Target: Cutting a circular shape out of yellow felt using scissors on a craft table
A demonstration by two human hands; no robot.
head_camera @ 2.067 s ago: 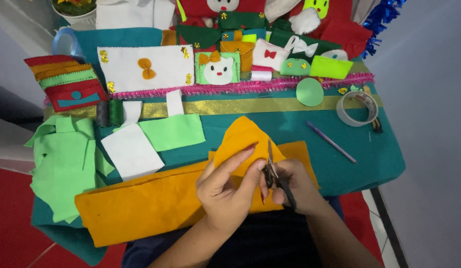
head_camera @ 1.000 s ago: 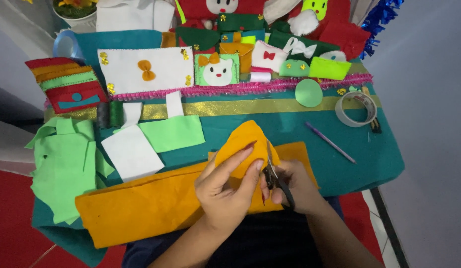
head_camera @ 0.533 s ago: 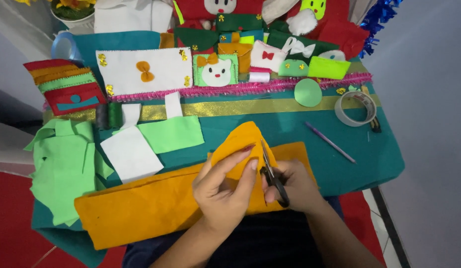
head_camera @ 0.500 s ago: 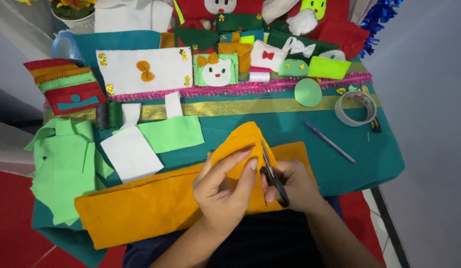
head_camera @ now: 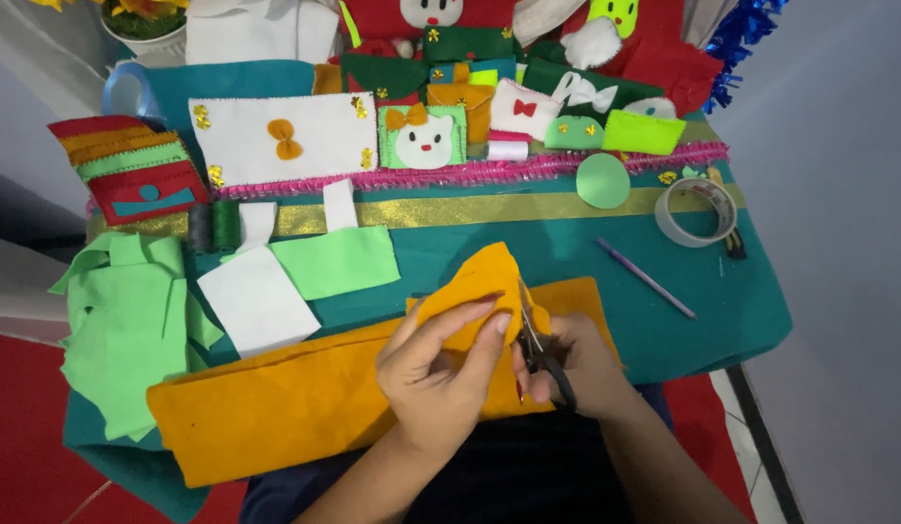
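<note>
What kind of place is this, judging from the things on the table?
Probably a home craft table for felt sewing. Finished felt pieces stand in a row at the back, thread spools and cut green felt lie about, and the right hand cuts orange felt with scissors.

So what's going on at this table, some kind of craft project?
A person is cutting orange felt. The left hand holds up a folded part of the sheet, while the right hand works small scissors into its edge. Around them on the teal table cover lie green felt scraps, a white piece, a tape roll and finished felt decorations.
</note>
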